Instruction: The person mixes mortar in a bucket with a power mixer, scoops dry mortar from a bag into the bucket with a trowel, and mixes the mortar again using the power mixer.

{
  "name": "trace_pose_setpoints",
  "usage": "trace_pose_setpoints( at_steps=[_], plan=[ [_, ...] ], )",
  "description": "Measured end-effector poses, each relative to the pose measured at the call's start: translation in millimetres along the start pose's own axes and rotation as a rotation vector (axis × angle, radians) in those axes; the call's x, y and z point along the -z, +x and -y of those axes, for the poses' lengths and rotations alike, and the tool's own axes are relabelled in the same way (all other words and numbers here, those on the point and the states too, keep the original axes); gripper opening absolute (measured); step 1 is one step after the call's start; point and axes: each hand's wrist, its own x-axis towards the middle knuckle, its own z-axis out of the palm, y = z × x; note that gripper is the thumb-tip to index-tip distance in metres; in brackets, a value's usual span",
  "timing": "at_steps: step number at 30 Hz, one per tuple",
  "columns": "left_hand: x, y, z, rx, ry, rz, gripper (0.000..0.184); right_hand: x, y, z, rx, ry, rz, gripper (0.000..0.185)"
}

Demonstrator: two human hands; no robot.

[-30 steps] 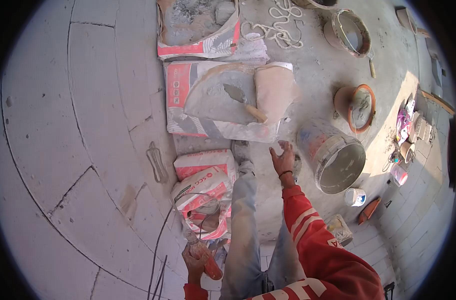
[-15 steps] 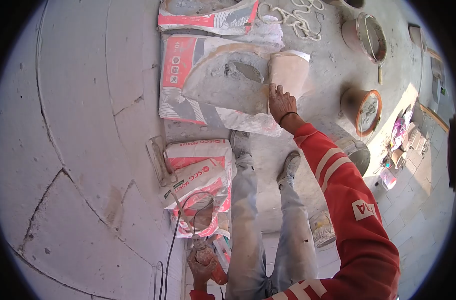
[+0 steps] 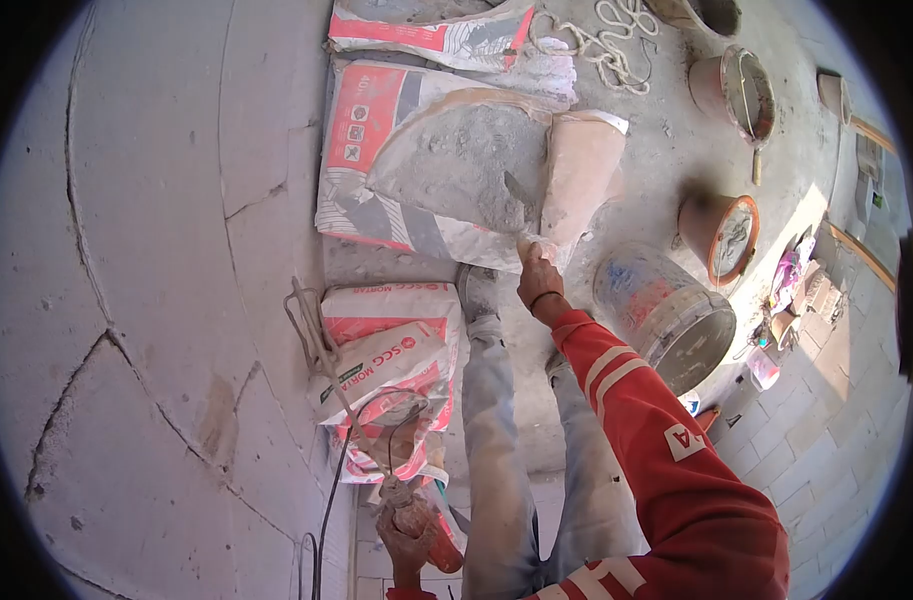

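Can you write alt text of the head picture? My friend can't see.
A person's right hand grasps a dark metal trowel at an open red-and-white paper bag of grey powder; the left hand holds a red power mixer with a long metal paddle.

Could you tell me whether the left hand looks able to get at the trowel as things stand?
Probably not: the left hand is wrapped around the red tool, well away from the trowel, which the right hand seems to be holding.
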Motion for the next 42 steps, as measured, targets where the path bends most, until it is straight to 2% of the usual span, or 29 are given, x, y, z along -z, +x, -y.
trace_pose_setpoints(
  at_steps=[1, 4, 8, 12, 15, 19, 21, 23, 28, 31, 34, 37, 40, 42],
  plan=[
    [-1, 0, -5, -0.005, 0.015, 0.011, 0.049, -6, -3, 2, -0.002, 0.024, 0.024, 0.041],
    [-5, -2, -8, 0.149, -0.118, -0.029, 0.049, -23, 0, -6, 0.096, 0.078, 0.019, 0.050],
    [-8, 5, -7, 0.109, -0.137, -0.010, 0.046, -44, 9, -7, 0.176, 0.171, 0.043, 0.058],
    [-13, 11, -12, 0.132, -0.162, 0.018, 0.045, -55, 21, 12, 0.139, 0.243, 0.083, 0.061],
    [-7, 10, -13, 0.152, -0.088, 0.027, 0.055, -56, 16, 6, 0.230, 0.292, 0.061, 0.065],
    [-1, 13, -22, 0.124, -0.040, 0.045, 0.064, -44, 25, 12, 0.243, 0.334, 0.172, 0.069],
    [-4, 15, -26, 0.109, -0.062, 0.038, 0.056, -46, 37, 22, 0.316, 0.322, 0.140, 0.072],
    [-5, 17, -29, 0.118, -0.069, 0.027, 0.053, -53, 38, 29, 0.264, 0.317, 0.176, 0.077],
    [-7, 16, -34, 0.146, -0.042, 0.012, 0.061, -57, 40, 10, 0.254, 0.384, 0.210, 0.087],
    [0, 11, -39, 0.139, 0.005, -0.007, 0.049, -59, 37, 4, 0.318, 0.406, 0.100, 0.085],
    [-1, 10, -48, 0.142, 0.034, 0.004, 0.046, -51, 39, 2, 0.343, 0.409, 0.060, 0.080],
    [9, 5, -29, 0.035, 0.014, 0.047, 0.059, -30, 38, -6, 0.360, 0.480, 0.090, 0.078],
    [12, 3, -25, -0.060, 0.028, 0.063, 0.058, -4, 24, -15, 0.397, 0.486, 0.058, 0.079],
    [6, -3, -35, -0.025, 0.032, 0.048, 0.058, 11, 7, -27, 0.477, 0.476, -0.006, 0.078]
  ],
)
